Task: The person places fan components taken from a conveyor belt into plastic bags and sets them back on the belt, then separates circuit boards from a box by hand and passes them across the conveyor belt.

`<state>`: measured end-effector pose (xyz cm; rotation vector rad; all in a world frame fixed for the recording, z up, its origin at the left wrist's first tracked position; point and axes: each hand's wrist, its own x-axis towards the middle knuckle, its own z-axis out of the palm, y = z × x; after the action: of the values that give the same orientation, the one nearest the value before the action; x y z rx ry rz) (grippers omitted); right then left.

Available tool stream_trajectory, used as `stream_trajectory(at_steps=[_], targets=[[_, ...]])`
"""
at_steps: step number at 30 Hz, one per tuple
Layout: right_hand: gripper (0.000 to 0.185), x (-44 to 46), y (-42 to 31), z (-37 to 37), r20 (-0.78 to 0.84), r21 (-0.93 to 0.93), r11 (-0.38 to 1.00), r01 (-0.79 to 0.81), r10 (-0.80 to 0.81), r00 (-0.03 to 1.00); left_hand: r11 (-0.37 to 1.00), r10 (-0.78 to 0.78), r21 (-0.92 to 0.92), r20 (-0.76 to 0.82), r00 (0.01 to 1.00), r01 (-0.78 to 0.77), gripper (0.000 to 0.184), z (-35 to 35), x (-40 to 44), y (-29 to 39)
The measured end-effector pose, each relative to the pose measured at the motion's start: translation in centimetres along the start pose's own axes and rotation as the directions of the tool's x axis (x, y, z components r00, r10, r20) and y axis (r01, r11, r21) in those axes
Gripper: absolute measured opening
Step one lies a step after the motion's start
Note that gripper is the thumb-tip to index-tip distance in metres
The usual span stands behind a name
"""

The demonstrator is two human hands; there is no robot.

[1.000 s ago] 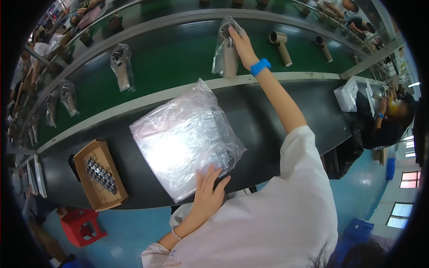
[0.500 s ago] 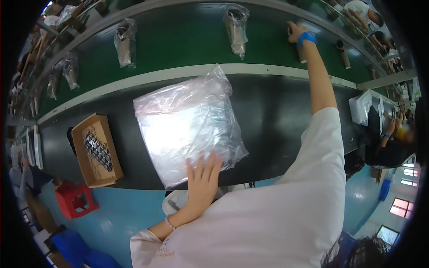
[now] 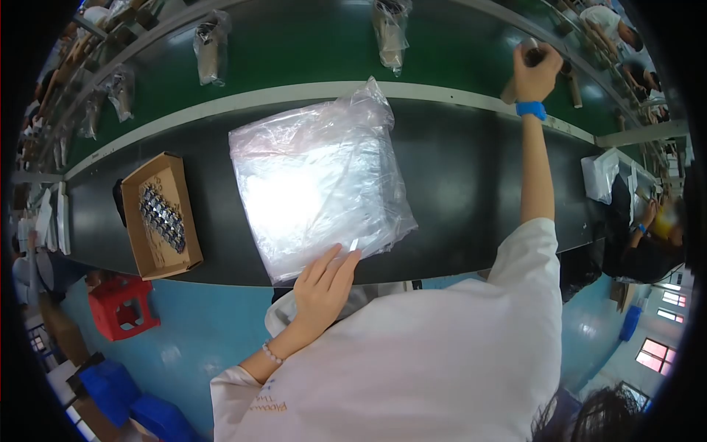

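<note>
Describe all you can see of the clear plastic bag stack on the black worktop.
The stack of clear, crinkled plastic bags lies flat, slightly turned, on the black worktop. It looks glossy and roughly four-sided, with bright glare on its left and loose, wrinkled film at its right. Its far corner overlaps the long pale rail in this view. The person's bare left grip, fingers extended, lies over its near edge.

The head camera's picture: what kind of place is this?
Probably a factory packing line: bagged hair-dryer-shaped parts sit spaced along a green belt, a pile of clear plastic bags lies on the black bench, and another person sits nearby.
</note>
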<state>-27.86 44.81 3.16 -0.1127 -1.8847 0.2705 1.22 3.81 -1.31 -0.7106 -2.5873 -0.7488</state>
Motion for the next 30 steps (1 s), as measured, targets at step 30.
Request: stream_trajectory(at_steps=[30], targets=[[0.035, -11.3, -11.0, -17.0, 0.742, 0.573, 0.019, -0.819, 0.412, 0.529, 0.975, -0.119, 0.207, 0.167, 0.979, 0.083, 0.045, 0.4, 1.3, 0.2]])
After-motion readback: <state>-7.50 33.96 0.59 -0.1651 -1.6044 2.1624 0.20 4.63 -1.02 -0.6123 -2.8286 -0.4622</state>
